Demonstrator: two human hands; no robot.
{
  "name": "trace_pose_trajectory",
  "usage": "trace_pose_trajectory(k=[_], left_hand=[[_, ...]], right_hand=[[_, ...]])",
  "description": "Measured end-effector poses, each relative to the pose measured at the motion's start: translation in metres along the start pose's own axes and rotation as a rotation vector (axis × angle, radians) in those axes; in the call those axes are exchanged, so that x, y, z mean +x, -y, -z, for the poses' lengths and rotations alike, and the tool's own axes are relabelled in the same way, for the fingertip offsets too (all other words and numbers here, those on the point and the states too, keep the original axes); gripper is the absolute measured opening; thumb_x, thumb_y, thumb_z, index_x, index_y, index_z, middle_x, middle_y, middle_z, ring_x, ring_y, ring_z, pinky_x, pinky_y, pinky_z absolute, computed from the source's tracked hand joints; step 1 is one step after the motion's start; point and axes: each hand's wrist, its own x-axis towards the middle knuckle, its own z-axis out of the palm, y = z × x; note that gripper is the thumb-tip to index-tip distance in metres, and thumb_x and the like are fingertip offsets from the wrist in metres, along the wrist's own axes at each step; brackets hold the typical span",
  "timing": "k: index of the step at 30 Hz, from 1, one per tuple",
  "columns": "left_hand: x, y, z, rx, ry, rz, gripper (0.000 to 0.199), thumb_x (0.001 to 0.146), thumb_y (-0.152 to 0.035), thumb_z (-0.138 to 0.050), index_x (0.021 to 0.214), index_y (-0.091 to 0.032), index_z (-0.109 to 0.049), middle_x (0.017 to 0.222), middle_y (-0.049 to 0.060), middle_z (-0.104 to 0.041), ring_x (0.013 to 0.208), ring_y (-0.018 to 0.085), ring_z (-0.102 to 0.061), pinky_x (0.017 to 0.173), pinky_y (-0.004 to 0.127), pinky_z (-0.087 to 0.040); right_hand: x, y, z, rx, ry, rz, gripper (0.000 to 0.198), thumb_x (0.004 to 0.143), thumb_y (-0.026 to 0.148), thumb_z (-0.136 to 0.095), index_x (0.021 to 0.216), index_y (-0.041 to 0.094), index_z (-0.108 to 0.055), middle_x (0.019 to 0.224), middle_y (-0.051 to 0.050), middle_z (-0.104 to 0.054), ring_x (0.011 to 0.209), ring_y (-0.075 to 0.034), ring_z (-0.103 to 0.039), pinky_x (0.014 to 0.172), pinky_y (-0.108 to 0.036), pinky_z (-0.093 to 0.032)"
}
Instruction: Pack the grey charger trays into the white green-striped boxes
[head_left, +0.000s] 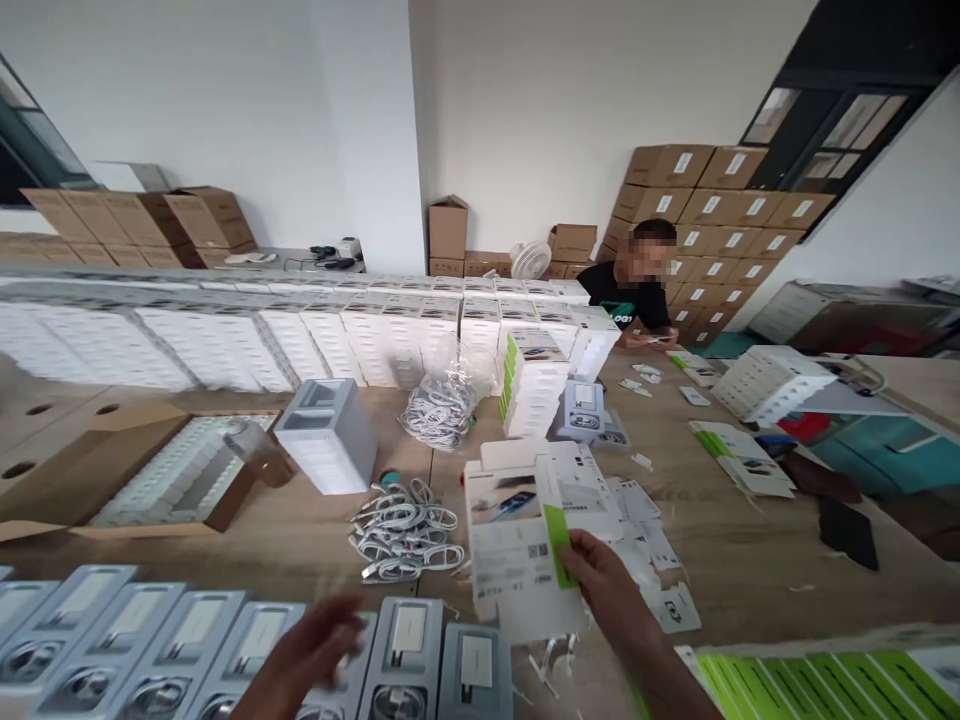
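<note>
My right hand [600, 575] is closed on the green edge of a printed white carton [510, 560], which looks unfolded, with a flap standing up at its top. More white printed card [581, 490] lies just behind it. My left hand [319, 640], smeared by motion, hovers over a row of grey-blue plastic trays [405, 660]. Those trays hold white adapters [475, 660] and coiled cables [397, 702]. Its fingers are too blurred to read. Between the hands, farther back, lies a pile of grey-white cables [409, 530].
Beyond stand long rows of stacked white boxes [397, 335] and a stack of empty trays [330, 435]. An open cardboard box [217, 515] of white items lies left. Green-edged cartons [810, 685] fill the near right. A person [637, 285] sits across the table.
</note>
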Motion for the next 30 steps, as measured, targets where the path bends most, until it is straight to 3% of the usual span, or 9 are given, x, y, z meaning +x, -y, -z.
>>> trace_pose_trajectory(k=[2, 4, 6, 9, 12, 14, 16, 21, 30], left_hand=[[0.018, -0.027, -0.019, -0.103, 0.122, -0.105, 0.031, 0.089, -0.040, -0.057, 0.112, -0.021, -0.065, 0.112, 0.004, -0.070, 0.101, 0.024, -0.066, 0.086, 0.037, -0.054], [0.029, -0.053, -0.035, -0.339, 0.458, -0.222, 0.034, 0.090, -0.037, -0.053, 0.115, -0.019, -0.066, 0.111, 0.005, -0.072, 0.108, 0.029, -0.064, 0.091, 0.039, -0.051], [0.031, -0.072, -0.046, -0.386, 0.583, -0.275, 0.035, 0.087, -0.034, -0.057, 0.116, -0.016, -0.066, 0.107, 0.006, -0.074, 0.109, 0.031, -0.064, 0.096, 0.041, -0.047], [0.024, -0.083, -0.052, -0.240, 0.557, -0.327, 0.040, 0.081, -0.033, -0.066, 0.115, -0.013, -0.067, 0.109, 0.008, -0.074, 0.111, 0.031, -0.063, 0.102, 0.042, -0.044], [0.014, -0.080, -0.054, -0.060, 0.556, -0.263, 0.046, 0.079, -0.040, -0.068, 0.117, -0.015, -0.065, 0.108, 0.010, -0.074, 0.108, 0.031, -0.065, 0.095, 0.043, -0.050], [0.007, -0.077, -0.058, 0.019, 0.578, -0.195, 0.047, 0.079, -0.043, -0.068, 0.118, -0.018, -0.063, 0.105, 0.009, -0.075, 0.104, 0.030, -0.067, 0.084, 0.041, -0.054], [0.000, -0.077, -0.063, 0.059, 0.630, -0.197, 0.047, 0.079, -0.044, -0.068, 0.118, -0.019, -0.062, 0.105, 0.009, -0.074, 0.103, 0.030, -0.067, 0.080, 0.037, -0.055], [-0.021, -0.086, -0.071, 0.157, 0.691, -0.386, 0.037, 0.082, -0.041, -0.063, 0.110, -0.016, -0.067, 0.102, 0.008, -0.075, 0.095, 0.027, -0.068, 0.083, 0.034, -0.052], [-0.038, -0.097, -0.071, 0.584, 0.603, -0.606, 0.028, 0.081, -0.043, -0.060, 0.091, -0.021, -0.072, 0.089, 0.002, -0.075, 0.085, 0.023, -0.065, 0.071, 0.025, -0.044]], right_hand=[[-0.031, 0.004, -0.027, -0.001, 0.096, 0.002, 0.032, 0.075, 0.047, -0.073, 0.089, 0.020, -0.066, 0.084, -0.004, -0.074, 0.077, -0.023, -0.068, 0.072, -0.034, -0.053], [-0.055, 0.004, -0.045, -0.022, 0.178, 0.001, 0.031, 0.078, 0.047, -0.071, 0.091, 0.020, -0.066, 0.086, -0.004, -0.074, 0.078, -0.023, -0.069, 0.073, -0.034, -0.053], [-0.072, 0.001, -0.052, -0.082, 0.237, 0.006, 0.030, 0.081, 0.045, -0.067, 0.095, 0.019, -0.067, 0.089, -0.006, -0.074, 0.081, -0.024, -0.069, 0.076, -0.036, -0.053], [-0.085, 0.005, -0.047, -0.397, 0.083, 0.119, 0.038, 0.081, 0.044, -0.065, 0.111, 0.020, -0.065, 0.105, -0.009, -0.072, 0.087, -0.026, -0.067, 0.079, -0.041, -0.054], [-0.090, 0.027, -0.039, -0.765, -0.203, 0.405, 0.052, 0.085, 0.041, -0.061, 0.134, 0.027, -0.050, 0.137, -0.010, -0.055, 0.110, -0.029, -0.059, 0.091, -0.047, -0.051], [-0.093, 0.048, -0.039, -0.915, -0.222, 0.635, 0.054, 0.089, 0.035, -0.056, 0.141, 0.028, -0.042, 0.145, -0.009, -0.046, 0.128, -0.028, -0.046, 0.105, -0.048, -0.043], [-0.095, 0.068, -0.044, -1.026, -0.130, 0.780, 0.052, 0.091, 0.027, -0.053, 0.142, 0.025, -0.042, 0.141, -0.010, -0.050, 0.131, -0.026, -0.043, 0.109, -0.045, -0.040], [-0.104, 0.097, -0.056, -1.246, 0.059, 0.775, 0.032, 0.092, 0.019, -0.051, 0.122, 0.022, -0.059, 0.112, -0.008, -0.068, 0.103, -0.022, -0.062, 0.088, -0.035, -0.050], [-0.116, 0.082, -0.062, -1.550, 0.056, 0.643, 0.016, 0.081, 0.025, -0.057, 0.096, 0.022, -0.062, 0.085, -0.003, -0.074, 0.077, -0.021, -0.069, 0.063, -0.027, -0.042]])
